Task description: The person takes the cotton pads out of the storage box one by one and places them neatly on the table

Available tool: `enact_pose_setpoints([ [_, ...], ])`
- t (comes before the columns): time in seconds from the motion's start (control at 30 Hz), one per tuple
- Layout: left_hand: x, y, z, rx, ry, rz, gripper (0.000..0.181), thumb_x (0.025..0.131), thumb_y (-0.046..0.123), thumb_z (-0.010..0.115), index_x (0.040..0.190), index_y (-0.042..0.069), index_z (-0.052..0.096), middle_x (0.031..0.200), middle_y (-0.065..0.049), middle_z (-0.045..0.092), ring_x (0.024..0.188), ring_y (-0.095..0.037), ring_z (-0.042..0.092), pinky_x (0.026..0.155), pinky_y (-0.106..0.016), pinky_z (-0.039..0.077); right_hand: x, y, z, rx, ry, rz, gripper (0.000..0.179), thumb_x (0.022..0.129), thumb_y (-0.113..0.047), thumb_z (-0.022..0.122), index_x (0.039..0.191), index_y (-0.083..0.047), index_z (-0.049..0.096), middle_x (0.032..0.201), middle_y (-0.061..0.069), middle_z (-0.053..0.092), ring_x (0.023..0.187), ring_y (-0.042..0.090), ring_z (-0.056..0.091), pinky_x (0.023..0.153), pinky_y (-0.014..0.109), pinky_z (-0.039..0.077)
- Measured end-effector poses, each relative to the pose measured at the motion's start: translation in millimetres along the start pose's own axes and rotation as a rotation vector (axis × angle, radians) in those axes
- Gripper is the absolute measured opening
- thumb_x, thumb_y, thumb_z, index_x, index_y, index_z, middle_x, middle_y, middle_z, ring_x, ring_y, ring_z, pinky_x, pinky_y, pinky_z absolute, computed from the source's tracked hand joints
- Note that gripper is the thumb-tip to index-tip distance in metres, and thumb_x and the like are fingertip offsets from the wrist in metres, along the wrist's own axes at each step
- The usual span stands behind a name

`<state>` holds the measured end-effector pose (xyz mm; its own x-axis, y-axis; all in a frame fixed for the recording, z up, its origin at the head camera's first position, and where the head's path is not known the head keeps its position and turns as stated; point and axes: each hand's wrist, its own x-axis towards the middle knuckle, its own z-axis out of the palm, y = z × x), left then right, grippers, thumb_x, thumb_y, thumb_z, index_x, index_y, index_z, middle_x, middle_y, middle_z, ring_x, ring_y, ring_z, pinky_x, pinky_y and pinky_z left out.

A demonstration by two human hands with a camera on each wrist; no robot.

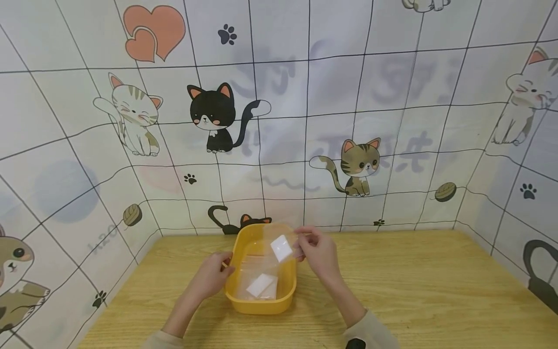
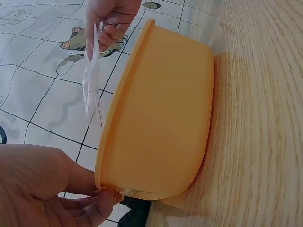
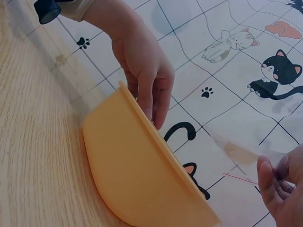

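Note:
A yellow plastic basin (image 1: pixel 261 307) stands on the wooden table. My left hand (image 1: pixel 211 275) pinches its left rim; in the left wrist view the thumb of that hand (image 2: pixel 42 184) lies over the rim with fingertips beneath. Above the basin's right side, my right hand (image 1: pixel 320 254) pinches the edge of a clear zip bag (image 1: pixel 282 248) holding a small white square. The same bag (image 2: pixel 92 80) hangs thin and upright in the left wrist view. Inside the basin lie more clear bags with white pieces (image 1: pixel 260 285), partly overlapping; how many cannot be told.
Behind the table (image 1: pixel 414 286) and along both sides hangs a white cloth (image 1: pixel 283 140) printed with a grid, cats and paw prints. The basin sits near the table's back edge, left of the middle. A dark band (image 1: pixel 355 343) shows at the right sleeve.

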<state>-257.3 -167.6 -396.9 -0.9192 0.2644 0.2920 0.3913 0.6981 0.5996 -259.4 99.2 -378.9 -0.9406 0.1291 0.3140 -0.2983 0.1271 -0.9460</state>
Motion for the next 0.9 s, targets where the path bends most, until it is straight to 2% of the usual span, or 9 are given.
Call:
enact_pose_setpoints([
  [0.2,0.3,0.7,-0.8,0.003,0.001,0.001,0.021,0.088,-0.011,0.066,0.077,0.005,0.057,0.078,-0.006,0.058,0.067,-0.015,0.053,0.055,-0.026,0.048,6.4,4.6,-6.5,0.008,0.011,0.014,0.015,0.098,-0.002,0.06,0.108,0.002,0.07,0.079,0.013,0.069,0.06,0.018,0.064,0.055,0.029,0.057],
  [0.43,-0.3,1.3,-1.7,0.003,-0.005,-0.027,0.018,0.088,-0.011,0.067,0.08,0.004,0.059,0.081,-0.007,0.059,0.069,-0.016,0.055,0.057,-0.026,0.05,11.2,8.9,-14.0,0.004,0.023,0.031,0.014,0.097,-0.001,0.06,0.107,0.004,0.07,0.08,0.015,0.069,0.059,0.018,0.063,0.054,0.027,0.056],
  [0.9,0.3,1.9,-1.2,0.019,-0.003,-0.017,0.018,0.088,-0.009,0.067,0.081,0.004,0.059,0.081,-0.007,0.059,0.07,-0.016,0.056,0.058,-0.027,0.05,17.3,12.7,-29.7,0.003,0.036,0.065,0.017,0.098,-0.003,0.059,0.11,0.005,0.069,0.081,0.014,0.068,0.061,0.017,0.063,0.055,0.027,0.055],
])
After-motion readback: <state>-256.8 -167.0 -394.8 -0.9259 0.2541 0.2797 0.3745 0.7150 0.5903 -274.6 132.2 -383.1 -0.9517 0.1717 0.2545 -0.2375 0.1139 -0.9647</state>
